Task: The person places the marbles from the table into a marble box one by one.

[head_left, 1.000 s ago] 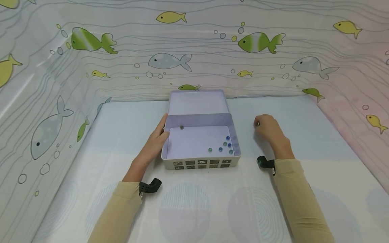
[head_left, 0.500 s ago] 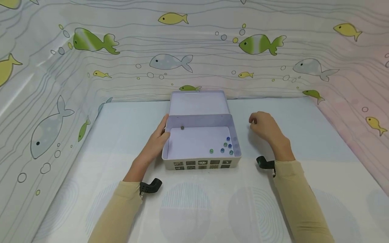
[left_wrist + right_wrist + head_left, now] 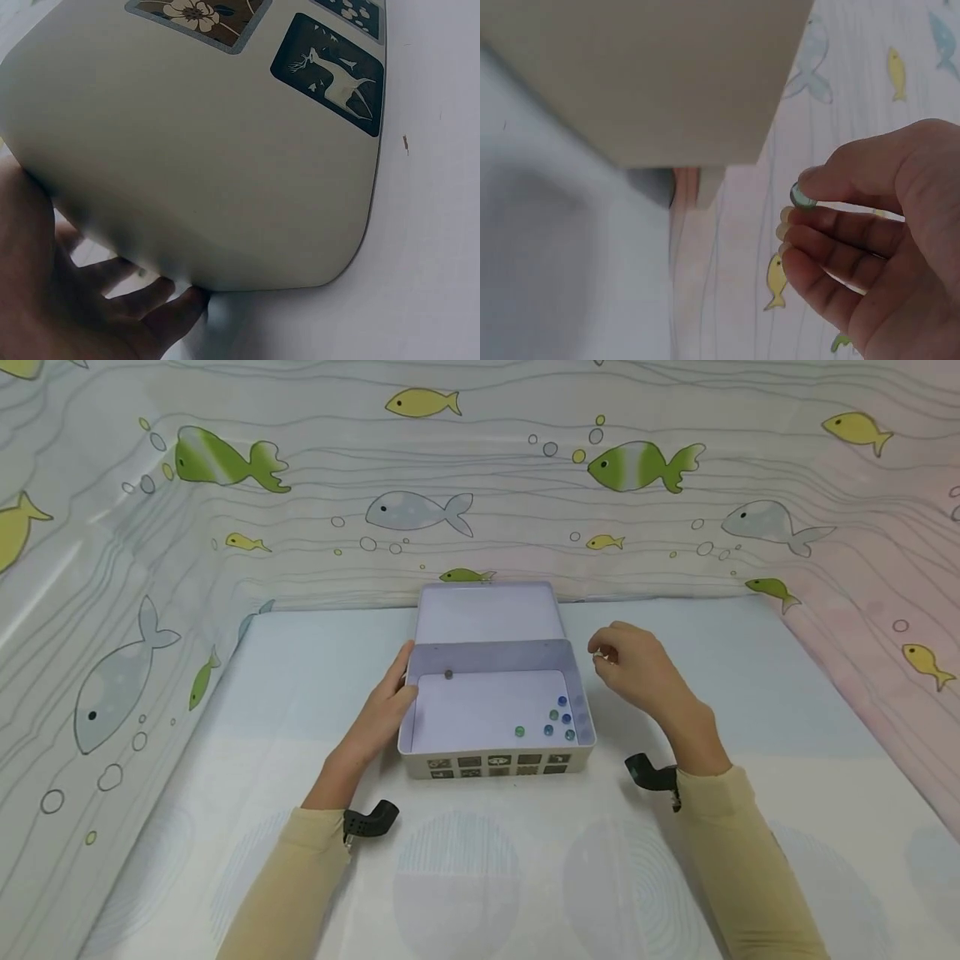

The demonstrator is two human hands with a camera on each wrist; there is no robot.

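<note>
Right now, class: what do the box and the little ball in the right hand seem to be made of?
Box: probably tin, with thin walls, rounded corners, a satin cream coat and printed pictures. Ball pinched by the right hand: likely glass, being see-through green and glossy.

Both arms wear long pale yellow-beige sleeves (image 3: 300, 877) ending at the wrists, each wrist carries a small black angled camera mount (image 3: 371, 819), and the left hand (image 3: 378, 714) and right hand (image 3: 637, 672) are bare.

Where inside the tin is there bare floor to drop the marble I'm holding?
The tin floor is bare across its left and middle, between the lone grey marble at the back wall and the left hand. The front right corner is crowded with the marble cluster.
</note>
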